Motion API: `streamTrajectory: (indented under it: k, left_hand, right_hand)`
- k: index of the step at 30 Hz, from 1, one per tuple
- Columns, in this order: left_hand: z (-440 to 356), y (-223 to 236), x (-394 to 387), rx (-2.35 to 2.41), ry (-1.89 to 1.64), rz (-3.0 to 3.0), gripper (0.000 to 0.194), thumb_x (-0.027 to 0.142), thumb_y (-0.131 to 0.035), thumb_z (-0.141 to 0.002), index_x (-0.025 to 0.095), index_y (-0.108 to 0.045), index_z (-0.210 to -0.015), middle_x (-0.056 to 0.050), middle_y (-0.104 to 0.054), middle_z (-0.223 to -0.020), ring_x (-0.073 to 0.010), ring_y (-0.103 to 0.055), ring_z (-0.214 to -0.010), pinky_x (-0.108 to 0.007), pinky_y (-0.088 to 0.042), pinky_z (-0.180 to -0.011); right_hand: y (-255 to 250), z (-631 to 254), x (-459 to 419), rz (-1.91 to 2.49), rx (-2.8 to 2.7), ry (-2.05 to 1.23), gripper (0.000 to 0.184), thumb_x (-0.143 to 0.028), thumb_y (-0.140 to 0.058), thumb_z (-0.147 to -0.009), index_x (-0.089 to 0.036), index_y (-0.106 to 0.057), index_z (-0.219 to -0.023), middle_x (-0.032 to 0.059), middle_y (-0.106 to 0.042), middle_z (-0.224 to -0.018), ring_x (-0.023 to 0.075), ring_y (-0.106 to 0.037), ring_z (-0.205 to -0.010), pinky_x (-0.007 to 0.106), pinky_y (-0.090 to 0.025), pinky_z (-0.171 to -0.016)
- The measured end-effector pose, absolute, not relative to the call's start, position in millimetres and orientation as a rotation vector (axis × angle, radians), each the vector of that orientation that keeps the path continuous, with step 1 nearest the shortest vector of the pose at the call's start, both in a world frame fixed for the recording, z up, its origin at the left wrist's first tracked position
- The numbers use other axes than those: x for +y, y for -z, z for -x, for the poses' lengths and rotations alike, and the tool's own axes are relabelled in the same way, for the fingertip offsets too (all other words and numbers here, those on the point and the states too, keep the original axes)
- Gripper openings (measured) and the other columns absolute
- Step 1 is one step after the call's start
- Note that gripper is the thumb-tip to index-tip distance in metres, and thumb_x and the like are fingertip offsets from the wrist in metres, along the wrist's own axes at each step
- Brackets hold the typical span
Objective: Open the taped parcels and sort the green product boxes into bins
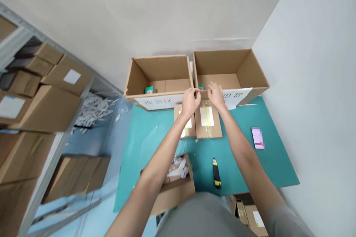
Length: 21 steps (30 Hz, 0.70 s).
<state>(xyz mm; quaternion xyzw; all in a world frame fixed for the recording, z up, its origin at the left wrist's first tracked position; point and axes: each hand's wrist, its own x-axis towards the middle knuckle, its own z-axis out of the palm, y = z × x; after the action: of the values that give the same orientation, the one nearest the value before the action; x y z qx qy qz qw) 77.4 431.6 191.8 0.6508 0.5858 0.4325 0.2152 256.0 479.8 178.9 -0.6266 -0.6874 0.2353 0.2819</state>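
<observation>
Both hands at the far end of a small taped carton [217, 127], which lies on the green tabletop [150, 129] with a white label [207, 116] facing up. Left hand [191, 102]: fingers curled at the left end of a raised flap [204, 94]. Right hand [216, 94]: fingers bent at the flap's right end. Cannot tell whether either grips firmly. A second small carton [177, 116] sits beside the first, partly under the left wrist. Just beyond the hands: left large box [162, 64] and right large box [222, 61], both open-topped. Nearer the body than the hands: utility knife [216, 174]; paper-filled box [178, 194] by the left forearm. Phone [258, 138] right of the right forearm.
</observation>
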Motion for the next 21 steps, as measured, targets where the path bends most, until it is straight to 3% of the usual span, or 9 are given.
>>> streamTrajectory:
  k: [2, 4, 7, 11, 14, 16, 21]
  left_hand:
    - [-34.7, -194.7, 363.3, 1.654, -1.346, -1.723, 0.015, 0.026, -0.064, -0.101, 0.023, -0.079, -0.102, -0.01, -0.082, -0.112, -0.0301, -0.073, -0.116, -0.048, -0.054, -0.115]
    - [11.3, -187.4, 280.9, 1.805, -1.456, -1.529, 0.013, 0.033, -0.069, -0.1, 0.024, -0.078, -0.096, -0.007, -0.083, -0.111, -0.0275, -0.075, -0.115, -0.045, -0.056, -0.115]
    - [65.9, -162.2, 149.4, 2.07, -1.481, -1.137, 0.02, 0.04, -0.07, -0.099, 0.023, -0.079, -0.095, -0.007, -0.084, -0.108, -0.0261, -0.078, -0.111, -0.045, -0.058, -0.113]
    - [103.9, -119.8, 15.3, 2.254, -1.404, -0.697, 0.02, 0.04, -0.072, -0.095, 0.022, -0.08, -0.095, -0.006, -0.084, -0.107, -0.0273, -0.077, -0.113, -0.05, -0.057, -0.115]
    - [117.0, -93.3, -25.6, 2.22, -1.386, -0.409, 0.017, 0.036, -0.074, -0.094, 0.021, -0.077, -0.103, -0.005, -0.085, -0.11, -0.0261, -0.075, -0.116, -0.05, -0.054, -0.118]
    - [118.6, -81.1, -27.7, 2.1, -1.336, -0.244, 0.026, 0.038, -0.073, -0.096, 0.02, -0.074, -0.115, -0.009, -0.084, -0.121, -0.0266, -0.073, -0.122, -0.049, -0.055, -0.116]
    - [101.2, -73.8, -5.6, 1.762, -1.129, -0.227, 0.045, 0.058, -0.067, -0.101, 0.022, -0.075, -0.127, -0.018, -0.078, -0.141, -0.0322, -0.07, -0.134, -0.048, -0.057, -0.112]
  right_hand:
    - [-165.2, -269.5, 416.1, 1.516, -1.699, -0.567, 0.045, -0.033, -0.051, -0.109, -0.018, -0.077, -0.142, 0.0174, -0.066, -0.165, 0.0309, -0.049, -0.165, 0.058, -0.021, -0.144]
    - [-139.6, -281.0, 335.6, 1.442, -1.588, -0.637, 0.046, -0.048, -0.054, -0.11, -0.022, -0.078, -0.141, 0.0163, -0.067, -0.162, 0.0331, -0.054, -0.16, 0.061, -0.03, -0.141]
    - [-90.4, -285.4, 205.9, 1.58, -1.427, -0.952, 0.052, -0.065, -0.064, -0.103, -0.024, -0.081, -0.13, 0.0176, -0.078, -0.144, 0.0366, -0.069, -0.142, 0.064, -0.043, -0.133]
    - [-38.4, -263.4, 74.7, 1.713, -1.184, -1.488, 0.069, -0.083, -0.07, -0.089, -0.023, -0.081, -0.121, 0.0188, -0.082, -0.137, 0.0391, -0.076, -0.132, 0.068, -0.052, -0.124]
    - [-21.2, -245.2, 38.6, 1.659, -1.0, -1.717, 0.076, -0.087, -0.072, -0.085, -0.026, -0.078, -0.129, 0.0179, -0.076, -0.15, 0.0368, -0.076, -0.132, 0.063, -0.059, -0.118]
    - [-17.9, -238.4, 40.6, 1.63, -0.908, -1.756, 0.075, -0.086, -0.071, -0.088, -0.028, -0.076, -0.134, 0.0166, -0.073, -0.155, 0.034, -0.077, -0.133, 0.058, -0.062, -0.115]
    - [-27.6, -220.5, 71.5, 1.589, -0.986, -1.753, 0.074, -0.087, -0.055, -0.095, -0.028, -0.074, -0.135, 0.0167, -0.079, -0.144, 0.0306, -0.08, -0.124, 0.05, -0.068, -0.103]
